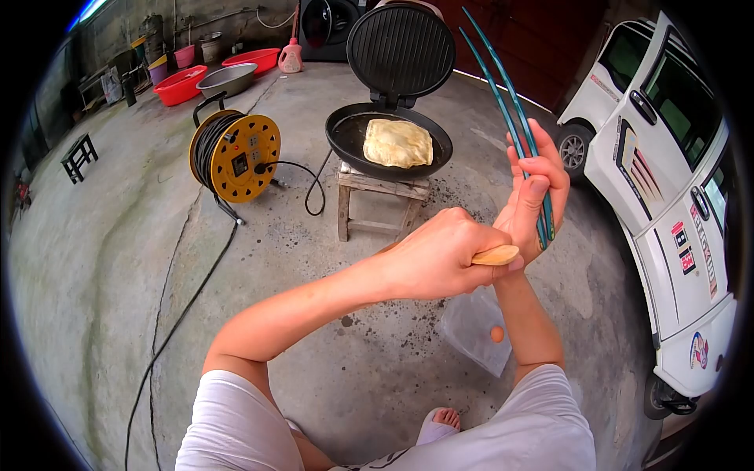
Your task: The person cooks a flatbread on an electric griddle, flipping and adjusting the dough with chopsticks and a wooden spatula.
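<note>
My left hand [444,253] is closed around a wooden handle [496,255], its fist against my right wrist. In my right hand [538,184] a pair of long blue-green chopsticks [503,94] points up and away. Beyond both hands, a golden flatbread [398,143] lies in the lower pan of a black electric griddle [342,147]. The griddle's ridged lid [400,55] stands open. A small wooden stool [385,184] holds it up.
A yellow cable reel [255,149] stands left of the stool, its black cable running across the floor. Red and grey basins [228,78] sit at the back left. On the right is a white vehicle [667,188]. A clear plastic bag with an egg [497,334] lies below my hands.
</note>
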{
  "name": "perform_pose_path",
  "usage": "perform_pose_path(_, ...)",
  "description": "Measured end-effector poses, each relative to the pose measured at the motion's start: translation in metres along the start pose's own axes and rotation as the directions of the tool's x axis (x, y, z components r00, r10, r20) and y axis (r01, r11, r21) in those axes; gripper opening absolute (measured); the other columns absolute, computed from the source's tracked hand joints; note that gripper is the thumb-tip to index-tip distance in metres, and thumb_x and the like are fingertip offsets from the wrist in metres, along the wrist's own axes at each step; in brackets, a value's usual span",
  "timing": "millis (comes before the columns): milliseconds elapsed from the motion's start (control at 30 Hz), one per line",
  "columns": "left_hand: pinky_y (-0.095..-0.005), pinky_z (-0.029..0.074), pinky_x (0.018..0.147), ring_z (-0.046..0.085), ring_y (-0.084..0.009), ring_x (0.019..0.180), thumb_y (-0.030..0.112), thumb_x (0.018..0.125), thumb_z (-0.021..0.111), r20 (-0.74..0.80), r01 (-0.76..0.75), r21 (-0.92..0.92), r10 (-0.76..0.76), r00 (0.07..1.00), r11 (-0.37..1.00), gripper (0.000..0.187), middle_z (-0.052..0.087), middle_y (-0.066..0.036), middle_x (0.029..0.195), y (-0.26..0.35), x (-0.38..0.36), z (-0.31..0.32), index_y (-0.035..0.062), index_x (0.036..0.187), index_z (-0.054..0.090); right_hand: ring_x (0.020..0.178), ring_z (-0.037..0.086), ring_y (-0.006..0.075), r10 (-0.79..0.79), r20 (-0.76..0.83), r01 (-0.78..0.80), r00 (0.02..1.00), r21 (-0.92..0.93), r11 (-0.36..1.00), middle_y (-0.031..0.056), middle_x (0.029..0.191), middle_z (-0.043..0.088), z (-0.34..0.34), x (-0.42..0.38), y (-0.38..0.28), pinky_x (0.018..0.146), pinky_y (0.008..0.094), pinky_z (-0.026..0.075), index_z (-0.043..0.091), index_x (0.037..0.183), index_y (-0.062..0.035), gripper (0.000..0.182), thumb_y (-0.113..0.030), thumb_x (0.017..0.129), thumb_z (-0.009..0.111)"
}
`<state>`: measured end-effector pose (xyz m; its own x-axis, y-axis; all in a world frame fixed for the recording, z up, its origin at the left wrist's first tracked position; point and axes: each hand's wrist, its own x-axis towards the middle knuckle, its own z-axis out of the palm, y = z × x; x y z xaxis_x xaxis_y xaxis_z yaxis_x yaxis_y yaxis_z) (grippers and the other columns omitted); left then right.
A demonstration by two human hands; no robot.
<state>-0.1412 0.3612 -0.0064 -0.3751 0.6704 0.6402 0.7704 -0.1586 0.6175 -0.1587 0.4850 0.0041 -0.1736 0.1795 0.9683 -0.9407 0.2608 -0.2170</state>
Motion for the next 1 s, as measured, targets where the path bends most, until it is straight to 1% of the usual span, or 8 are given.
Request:
perform_pose_path(33,-0.0269,0.042,0.044,0.058,-0.0142,0.047,0.022,0.088,0.058,-0.001,0.001,0.001,-0.001,1.0,1.0,0.032,0.056,-0.004,0.052,0.0002,0.0,0.0,0.003,0.063,0.05,0.11,0.049,0.0231,0.0,0.0,0.0,1.0,0.0,1.0,0.0193,0.12,0.05,0.0001,0.0002,-0.0003,0.094,0.0354,0.039,0.056,0.087,-0.0041,0.032,-0.033,0.094,0.045)
perform_pose_path(133,-0.0355,0.042,0.045,0.055,-0.0282,0.046,0.017,0.08,0.062,-0.035,0.028,-0.058,-0.03,0.999,0.998,0.02,0.051,-0.014,0.05,0.0009,0.0004,0.0016,0.0016,0.068,0.058,0.11,0.049,0.0231,0.0,0.0,0.0,1.0,0.001,1.0,0.0193,0.12,0.05,0.0001,0.0005,-0.0008,0.094,0.0355,0.039,0.056,0.087,-0.0041,0.032,-0.033,0.094,0.045)
perform_pose_path(333,-0.0354,0.041,0.045,0.055,-0.0284,0.045,0.017,0.08,0.062,-0.032,0.04,-0.065,-0.042,0.999,0.997,0.02,0.051,-0.014,0.049,0.0029,0.0002,0.0009,0.0016,0.068,0.058,0.11,0.049,0.0231,0.003,0.0,-0.003,1.0,0.01,1.0,0.0193,0.12,0.05,-0.0005,0.0003,-0.0001,0.094,0.0355,0.039,0.056,0.087,-0.004,0.032,-0.033,0.094,0.045)
perform_pose_path(433,-0.0273,0.042,0.044,0.057,-0.0144,0.046,0.022,0.087,0.059,-0.004,0.005,0.014,-0.005,1.0,1.0,0.031,0.055,-0.004,0.052,0.0013,0.0002,-0.0001,0.0029,0.063,0.052,0.11,0.049,0.0232,0.011,0.002,-0.011,1.0,0.014,1.0,0.0193,0.121,0.05,-0.0009,-0.0001,-0.0001,0.094,0.0356,0.038,0.056,0.088,-0.0041,0.031,-0.033,0.094,0.045)
perform_pose_path(1000,-0.0269,0.043,0.044,0.058,-0.0139,0.047,0.02,0.087,0.058,-0.001,-0.004,0.001,0.004,1.0,1.0,0.031,0.056,-0.004,0.053,0.0001,0.0004,0.0002,0.0028,0.063,0.052,0.109,0.05,0.0225,-0.003,0.001,0.003,1.0,-0.019,1.0,0.0184,0.12,0.051,-0.0008,0.0002,-0.0001,0.093,0.0342,0.038,0.056,0.088,-0.0054,0.031,-0.033,0.094,0.045)
